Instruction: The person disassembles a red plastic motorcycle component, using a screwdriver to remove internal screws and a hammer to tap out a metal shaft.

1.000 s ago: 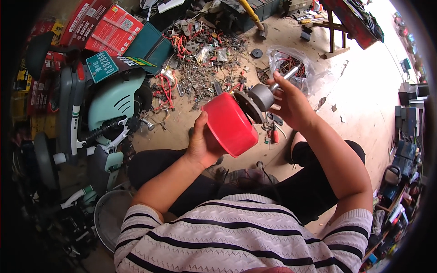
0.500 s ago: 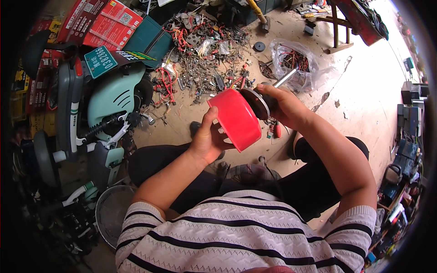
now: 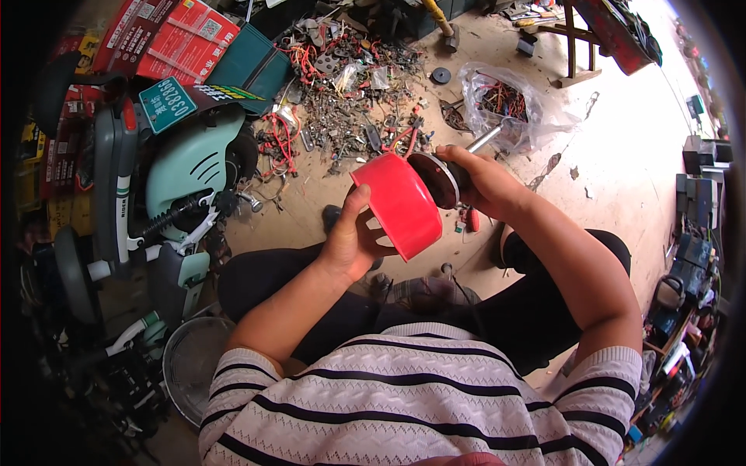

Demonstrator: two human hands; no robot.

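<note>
1. The left hand [image 3: 350, 241] is partly closed, gripping the left edge of a red housing [image 3: 400, 208], thumb on the rim, the other fingers mostly hidden behind it.
2. The right hand [image 3: 489, 185] is curled firmly round a dark metal piece [image 3: 435, 179], whose broad disc faces the housing and whose bright rod pokes out past the knuckles.
3. That housing is round, smooth and glossy, held tilted in mid-air above the person's knees. The disc sits just beside its right side; from here I can't tell whether they touch.
4. Below the right hand, a red-handled tool [image 3: 473, 220] lies on the floor [image 3: 299, 221].
5. Farther out spreads a scrap heap [image 3: 342, 97] of wires and bits, with a clear plastic bag [image 3: 536, 128] of wires to its right.
6. Beyond them stands a yellow-handled hammer [image 3: 437, 17].
</note>
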